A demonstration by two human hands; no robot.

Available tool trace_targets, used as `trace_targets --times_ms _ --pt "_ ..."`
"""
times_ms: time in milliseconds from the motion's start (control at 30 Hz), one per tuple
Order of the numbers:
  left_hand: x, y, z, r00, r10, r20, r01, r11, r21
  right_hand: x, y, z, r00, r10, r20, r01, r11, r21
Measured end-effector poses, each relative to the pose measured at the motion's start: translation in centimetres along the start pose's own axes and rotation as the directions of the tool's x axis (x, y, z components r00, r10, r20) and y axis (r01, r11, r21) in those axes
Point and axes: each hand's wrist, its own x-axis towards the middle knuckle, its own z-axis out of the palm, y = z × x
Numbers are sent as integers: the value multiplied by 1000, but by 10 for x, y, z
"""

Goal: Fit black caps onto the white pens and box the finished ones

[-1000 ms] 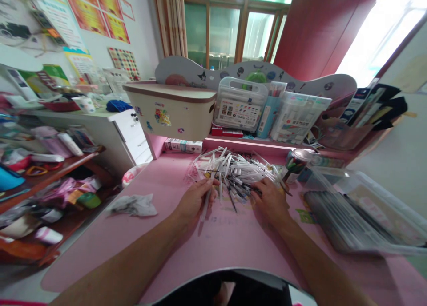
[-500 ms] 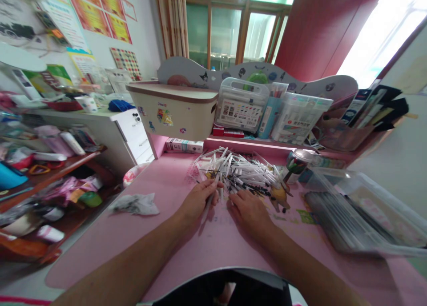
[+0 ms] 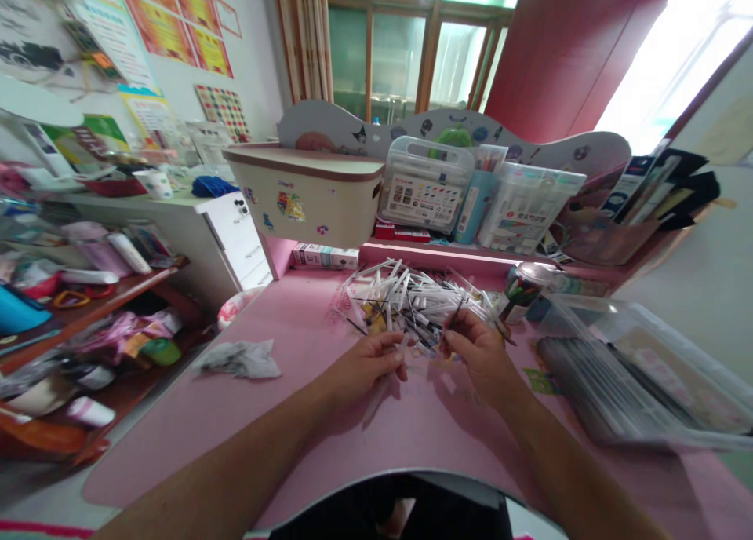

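Observation:
A heap of white pen barrels and thin dark refills (image 3: 412, 297) lies on the pink desk (image 3: 294, 414). My left hand (image 3: 368, 363) is raised just in front of the heap, closed around a white pen barrel (image 3: 385, 377) that points down toward me. My right hand (image 3: 479, 352) hovers beside it, pinching a thin dark refill (image 3: 454, 318) that sticks up between the fingers. The two hands are close together, a short gap apart.
A clear plastic case (image 3: 635, 375) lies at the right. A metal can (image 3: 521, 289) stands beside the heap. A cream storage box (image 3: 306, 195) and marker sets (image 3: 427, 183) sit on the back shelf. Crumpled paper (image 3: 235, 359) lies at the left, by cluttered shelves (image 3: 76, 304).
Both hands have lifted off the heap and drawn toward each other. My right hand now pinches a dark refill; my left still holds the white barrel.

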Motion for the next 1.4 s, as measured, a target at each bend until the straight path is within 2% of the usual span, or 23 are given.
trace_targets --times_ms 67,167,467,700,767,833,933,1000,1067,1133,1233,1400 --pt "-2 0 1 999 -36 33 37 999 -20 0 -1 2 998 62 24 -65 979 193" --pt "-4 0 2 995 -59 85 63 997 -42 -2 2 5 996 84 29 -89 954 287" --pt "-3 -5 0 992 -82 95 86 996 -34 -4 6 5 992 107 68 -120 969 217" --pt "-7 0 1 973 -123 194 129 991 -19 -8 3 13 963 138 232 -187 961 203" --pt "-6 1 -1 975 -108 195 118 992 -42 -8 1 14 969 133 207 -175 964 199" --pt "-5 5 -5 982 -71 176 78 996 -34 -5 -1 10 985 123 125 -144 973 180" --pt "-2 12 -10 989 8 150 -11 1000 19 0 3 1 991 109 -81 -103 992 78" --pt "0 15 -13 990 45 134 -48 999 17 3 9 -7 974 90 -210 -97 995 -22" --pt "1 17 -14 990 64 123 -64 998 -5 6 15 -13 956 58 -289 -105 983 -148" --pt "2 16 -15 990 74 119 -71 997 -28 7 20 -18 951 10 -308 -105 951 -292" --pt "2 15 -15 991 77 111 -71 996 -53 8 23 -21 961 -91 -263 -47 879 -475" --pt "1 17 -13 993 70 90 -63 995 -78 8 21 -19 958 -244 -152 99 778 -621"
